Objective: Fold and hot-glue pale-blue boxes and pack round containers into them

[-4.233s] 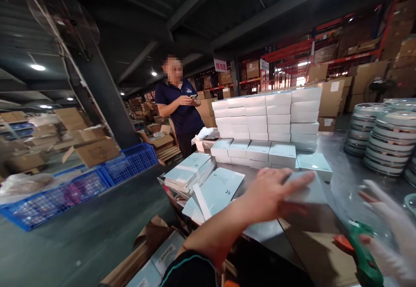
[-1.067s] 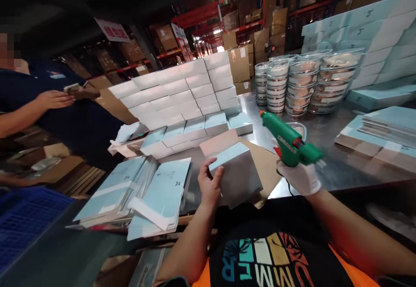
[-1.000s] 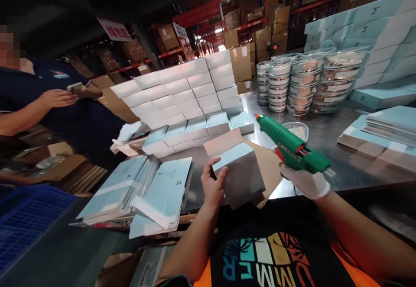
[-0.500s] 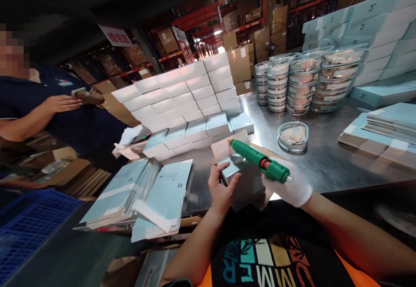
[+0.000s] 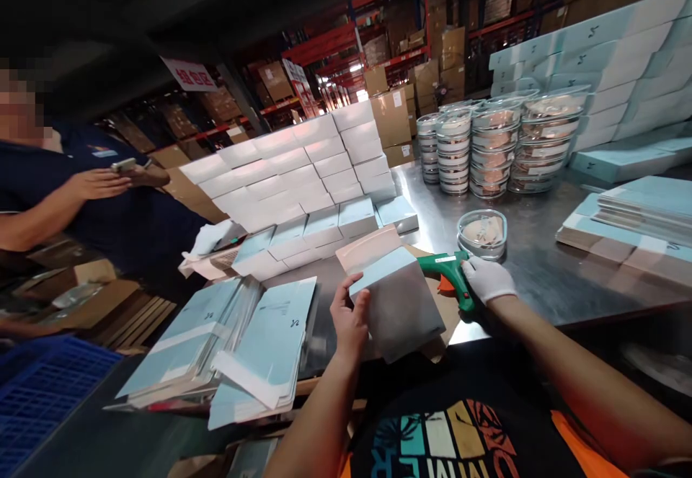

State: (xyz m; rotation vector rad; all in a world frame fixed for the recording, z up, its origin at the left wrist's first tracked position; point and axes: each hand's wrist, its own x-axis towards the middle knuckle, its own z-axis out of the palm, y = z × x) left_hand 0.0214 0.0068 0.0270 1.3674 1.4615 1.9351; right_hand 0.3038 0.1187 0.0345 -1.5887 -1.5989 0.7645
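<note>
A light-blue and white cardboard box [image 5: 405, 305] stands tilted on the table in front of me, with a pale flap [image 5: 370, 247] raised at its far side. My left hand [image 5: 351, 319] grips the box at its left edge, thumb on the near face and fingers behind. Just right of the box is a green hot glue gun [image 5: 463, 283] with an orange trigger; its nozzle end is hidden behind the box. My right hand [image 5: 489, 280], in a white glove, has its fingers closed on the back of the glue gun. Beyond that hand sits a clear lidded container [image 5: 482, 234].
Stacked white boxes [image 5: 286, 175] form a wall at the back. Flat light-blue cartons [image 5: 264, 334] lie at left, more cartons [image 5: 632, 226] at right. Stacks of clear containers [image 5: 494, 143] stand behind. A person [image 5: 97, 182] with a phone stands at far left, near a blue crate [image 5: 48, 399].
The glue gun has turned from lying across above the box to the box's right side, nozzle end behind it. My right hand moved with it; the box is more upright in my left hand.
</note>
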